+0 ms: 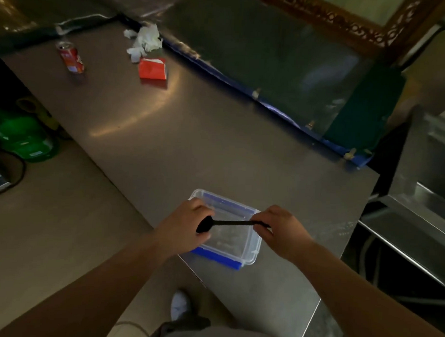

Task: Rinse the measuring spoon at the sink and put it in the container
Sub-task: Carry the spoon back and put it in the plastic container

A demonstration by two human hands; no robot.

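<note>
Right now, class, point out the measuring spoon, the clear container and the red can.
measuring spoon (229, 222): head view, middle of the black handle.
clear container (249, 247): head view, bare right wall.
red can (71, 57): head view, side of the body.

Bare forearms, grey trousers (210, 335), 1 white shoe (179, 305) visible.

Red can (71, 57), red carton (152, 69), crumpled tissue (145, 41) on counter (192, 132).
</note>
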